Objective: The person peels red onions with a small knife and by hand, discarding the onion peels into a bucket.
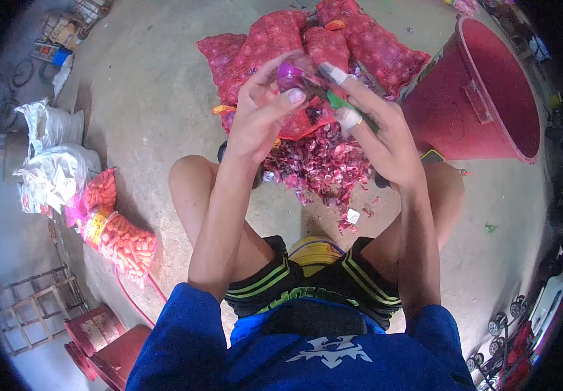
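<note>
A red onion (289,75), shiny purple where it is bare, is held in my left hand (265,104), with the thumb pressed on its near side. My right hand (382,127) is closed on a small green-handled knife (339,101), close to the right of the onion. The blade is blurred and partly hidden. White tape wraps the thumb and a finger of that hand. Below both hands, a heap of red onion skins (324,163) lies on the floor between my feet. Red mesh sacks of onions (271,39) lie just beyond it.
A big red plastic tub (438,98) leans at the right with its mouth facing right. At left are white sacks (59,169) and a net bag of carrots (125,244). Red containers (115,345) stand at lower left. A wheeled item (500,326) is at lower right.
</note>
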Available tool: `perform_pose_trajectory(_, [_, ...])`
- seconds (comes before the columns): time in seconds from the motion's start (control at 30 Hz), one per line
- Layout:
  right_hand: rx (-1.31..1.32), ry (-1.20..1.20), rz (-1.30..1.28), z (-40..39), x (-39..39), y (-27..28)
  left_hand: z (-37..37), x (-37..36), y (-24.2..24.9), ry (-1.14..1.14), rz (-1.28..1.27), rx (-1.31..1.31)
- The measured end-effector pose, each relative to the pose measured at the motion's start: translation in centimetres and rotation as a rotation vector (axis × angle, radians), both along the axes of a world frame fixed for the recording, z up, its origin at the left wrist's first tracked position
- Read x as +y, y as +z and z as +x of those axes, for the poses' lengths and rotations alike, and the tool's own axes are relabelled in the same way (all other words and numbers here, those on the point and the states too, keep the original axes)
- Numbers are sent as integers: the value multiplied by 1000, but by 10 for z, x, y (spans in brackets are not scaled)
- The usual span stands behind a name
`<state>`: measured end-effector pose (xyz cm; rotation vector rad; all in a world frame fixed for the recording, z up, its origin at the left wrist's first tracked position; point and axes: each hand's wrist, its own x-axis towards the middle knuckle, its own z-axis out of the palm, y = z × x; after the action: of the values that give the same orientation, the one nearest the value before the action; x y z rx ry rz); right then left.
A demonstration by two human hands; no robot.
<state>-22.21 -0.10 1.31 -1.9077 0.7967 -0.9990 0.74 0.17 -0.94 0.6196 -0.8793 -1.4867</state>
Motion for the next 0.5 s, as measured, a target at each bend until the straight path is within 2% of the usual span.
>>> perform_pose_trajectory(0.17, [-66,-41,37,2,1,-1,1,0,-3,22,-26,-37])
perform_pose_trajectory(0.23, [29,-83,-104,1,-2,-3,0,1,0,25,-28,-55])
perform_pose_trajectory(0.33, [-66,-181,-207,7,-8,-11,2,2,5,-98,86,-49])
perform_pose_trajectory(0.37, [-64,-182,-209,7,-7,-11,1,3,6,-146,54,-37])
perform_pose_trajectory(0.43, [-66,-244,-40,6,-3,-7,0,3,5,-194,21,-25])
perform_pose_trajectory(0.5, [-169,-326,-101,8,-11,-14,-3,5,1,-175,-157,-75])
